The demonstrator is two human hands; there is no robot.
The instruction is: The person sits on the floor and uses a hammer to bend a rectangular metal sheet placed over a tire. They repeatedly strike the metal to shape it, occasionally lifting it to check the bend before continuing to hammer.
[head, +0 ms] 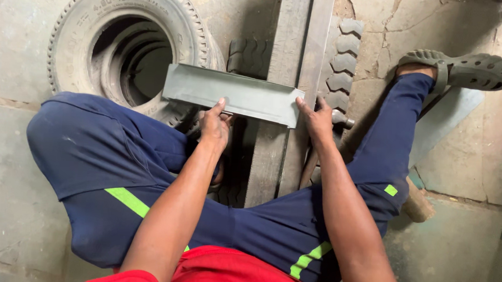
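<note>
A folded grey sheet-metal piece lies crosswise over a long steel angle bar that runs away from me between my knees. My left hand grips the sheet's near edge around its middle, thumb on top. At the sheet's right end, my right hand holds the lower corner where it crosses the bar. Both forearms reach out over my dark blue trousers with lime stripes.
A small tyre lies flat on the concrete floor at upper left, and a lugged tyre sits under the bar. A hammer handle pokes out below my right hand. My right foot in a grey clog rests at upper right.
</note>
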